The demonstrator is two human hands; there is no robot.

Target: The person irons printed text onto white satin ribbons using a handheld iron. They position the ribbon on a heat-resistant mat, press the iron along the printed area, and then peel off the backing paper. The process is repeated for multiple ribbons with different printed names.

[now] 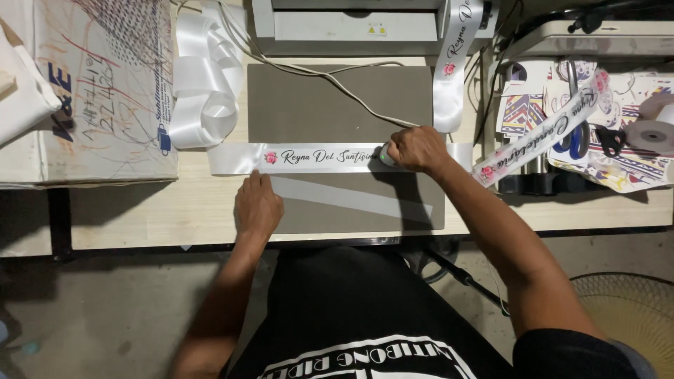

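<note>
Left hand point(258, 205) lies flat, palm down, fingers together, on the grey rectangular work mat point(309, 105), its fingertips touching the lower edge of the white satin ribbon printed with dark script and a pink rose point(309, 158). Right hand point(415, 149) is closed around a small pale rounded object point(385, 154), pressed onto the right part of the same ribbon; what the object is cannot be told.

White satin ribbon lies flat and straight across the mat, parallel to the tabletop's front edge, rose end to the left. Just below it a plain translucent white strip point(351, 198) lies slanted on the mat, its left end under the left hand.

Light wooden tabletop point(140, 217) carries the mat near its front edge. Loose loops of unprinted white satin ribbon point(203, 84) sit left of the mat, touching the printed ribbon's left end. Scribbled cardboard box point(98, 84) occupies the left rear corner. White machine point(351, 24) stands at the rear edge; a second printed ribbon point(449, 70) hangs from it down to the mat. White cable point(330, 76) crosses the mat. A third printed ribbon point(540, 130) lies diagonally at the right, over patterned printed sheets point(632, 168).
</note>
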